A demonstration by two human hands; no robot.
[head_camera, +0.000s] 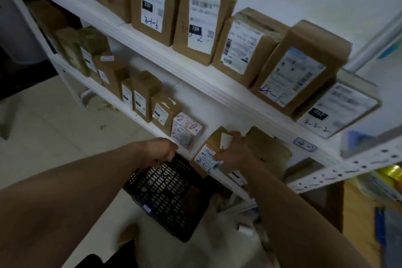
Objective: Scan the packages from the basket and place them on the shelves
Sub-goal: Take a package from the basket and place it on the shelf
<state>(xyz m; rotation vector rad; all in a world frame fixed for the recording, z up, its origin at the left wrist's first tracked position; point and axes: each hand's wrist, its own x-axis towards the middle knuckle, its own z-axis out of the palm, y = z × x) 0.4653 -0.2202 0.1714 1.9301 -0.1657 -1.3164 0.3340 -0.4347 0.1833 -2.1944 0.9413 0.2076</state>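
Right now your right hand (233, 151) grasps a brown package (205, 155), fingers curled over its top edge and thumb on the label side. The package is at the front of the middle shelf (150, 125), in the gap between a patterned box (186, 130) and another brown box (267, 150). Your left hand (162, 151) is clenched on the rim of the black basket (171, 198), which hangs just below that shelf.

The main risk is letting go too early. The package looks close to the shelf's front lip, so if its base is not fully seated it may tip forward and fall towards the basket or the floor. The gap is narrow too: a sideways push could knock the patterned box over or shove it off the edge.

Watch the basket as well. You carry it by one side only, so it likely hangs tilted, and a jolt against the shelf could spill what is left inside. How much remains cannot be told through the dim mesh.

Finally, your hand covers part of the label, so turning it inward by mistake is possible.
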